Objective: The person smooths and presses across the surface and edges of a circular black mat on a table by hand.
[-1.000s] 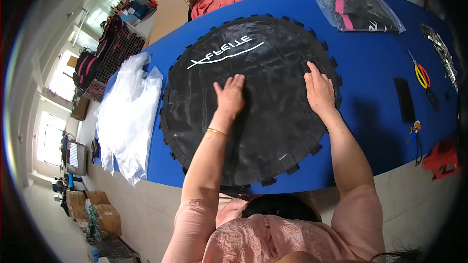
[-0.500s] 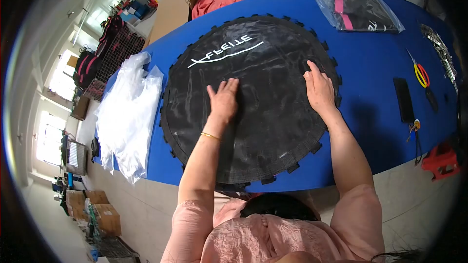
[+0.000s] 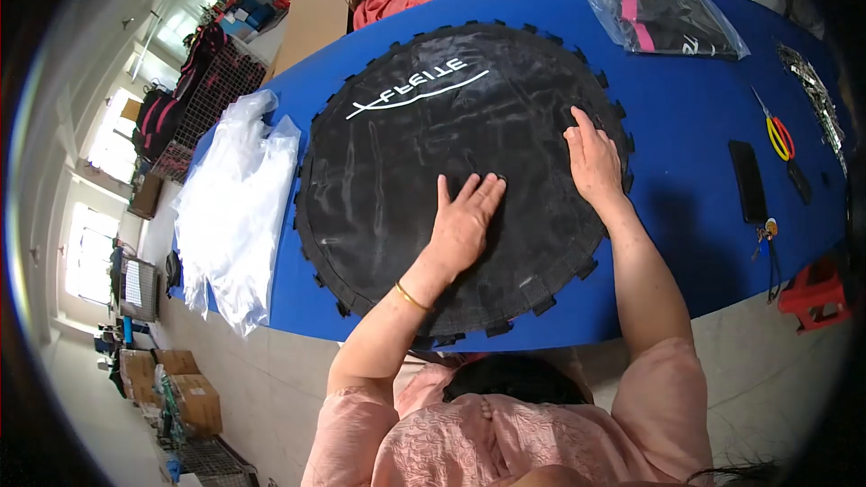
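A round black trampoline mat (image 3: pixel 388 180) with white lettering near its far edge and tabs around its rim lies flat before me. Its lettering appears upside down from my side. My left hand (image 3: pixel 465 221) rests on the lower middle of the mat, fingers spread. Over by the right edge, my right hand (image 3: pixel 594 160) lies on the mat with its fingers stretched out. Neither hand holds anything.
The mat lies on a blue table (image 3: pixel 672 117). Clear plastic bags (image 3: pixel 233 212) are piled at left. A bagged black-and-pink item (image 3: pixel 663 13) sits far right. Nearer are scissors (image 3: pixel 778 137), a black phone (image 3: pixel 747 182), keys (image 3: pixel 767 233) and metal pieces (image 3: pixel 816 99). A red stool (image 3: pixel 815 296) stands beyond the edge.
My left hand has slid right and toward me across the mat. My right hand has stayed nearly in place at the right edge.
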A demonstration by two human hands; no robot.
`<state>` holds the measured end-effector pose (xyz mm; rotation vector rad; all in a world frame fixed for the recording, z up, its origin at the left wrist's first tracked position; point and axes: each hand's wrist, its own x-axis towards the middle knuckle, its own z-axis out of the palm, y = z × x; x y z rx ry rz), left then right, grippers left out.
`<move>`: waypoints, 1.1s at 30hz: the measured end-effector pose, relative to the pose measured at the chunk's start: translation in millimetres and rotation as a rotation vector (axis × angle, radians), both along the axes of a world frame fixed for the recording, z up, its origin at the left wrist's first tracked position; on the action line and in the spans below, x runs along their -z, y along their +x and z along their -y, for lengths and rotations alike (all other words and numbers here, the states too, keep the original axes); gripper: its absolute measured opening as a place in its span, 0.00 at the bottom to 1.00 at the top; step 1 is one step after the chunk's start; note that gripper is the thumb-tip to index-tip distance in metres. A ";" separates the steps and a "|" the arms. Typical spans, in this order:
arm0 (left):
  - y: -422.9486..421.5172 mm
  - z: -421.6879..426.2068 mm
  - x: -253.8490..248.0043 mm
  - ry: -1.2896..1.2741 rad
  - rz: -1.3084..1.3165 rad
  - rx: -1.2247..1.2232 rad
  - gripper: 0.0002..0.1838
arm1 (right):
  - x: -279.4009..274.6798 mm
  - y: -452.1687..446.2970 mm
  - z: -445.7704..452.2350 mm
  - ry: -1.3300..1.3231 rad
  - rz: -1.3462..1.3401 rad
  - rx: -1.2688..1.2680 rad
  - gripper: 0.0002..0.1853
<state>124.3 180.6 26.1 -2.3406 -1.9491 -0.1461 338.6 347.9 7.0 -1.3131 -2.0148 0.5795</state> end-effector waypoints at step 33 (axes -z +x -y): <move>-38.6 134.9 -17.3 -0.154 0.047 -0.126 0.45 | 11.4 1.4 -3.4 0.060 -0.015 -0.007 0.27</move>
